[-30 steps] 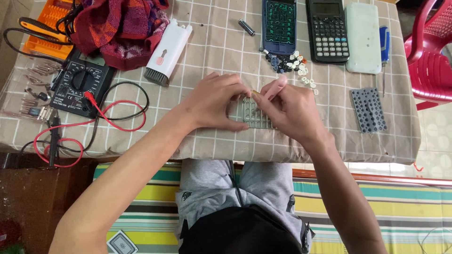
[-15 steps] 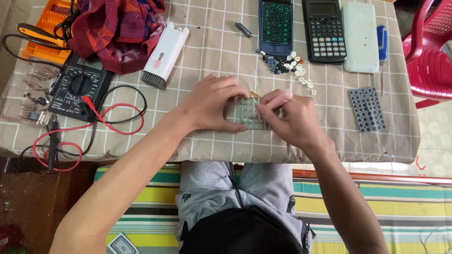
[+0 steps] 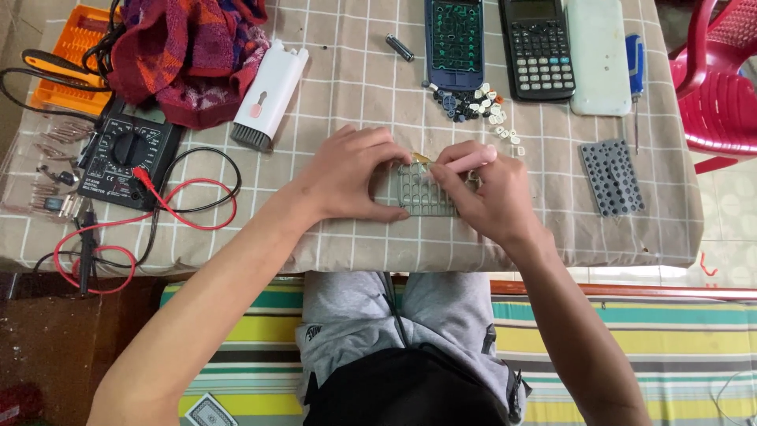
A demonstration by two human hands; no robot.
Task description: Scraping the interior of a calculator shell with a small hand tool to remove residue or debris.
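My left hand (image 3: 351,175) and my right hand (image 3: 482,192) both hold a small grey circuit board with a grid of contacts (image 3: 424,192) flat on the checked tablecloth (image 3: 331,87). The left hand grips its left edge between thumb and fingers. The right hand covers its right side, with the forefinger stretched across its top edge. A bit of yellow shows at the board's top edge. Behind the hands lie a heap of small loose keys (image 3: 477,107) and an opened blue calculator shell (image 3: 453,41).
A black calculator (image 3: 536,47), pale cover (image 3: 598,55), blue screwdriver (image 3: 635,63) and grey rubber keypad (image 3: 612,177) lie right. A white brush tool (image 3: 266,96), multimeter (image 3: 126,155) with red and black leads, red cloth (image 3: 189,55) and orange tray (image 3: 71,63) lie left. A red chair (image 3: 721,87) stands beside the table.
The right hand has shifted slightly, its forefinger now lying along the board's top edge. The left hand keeps its grip. The view has tilted a little.
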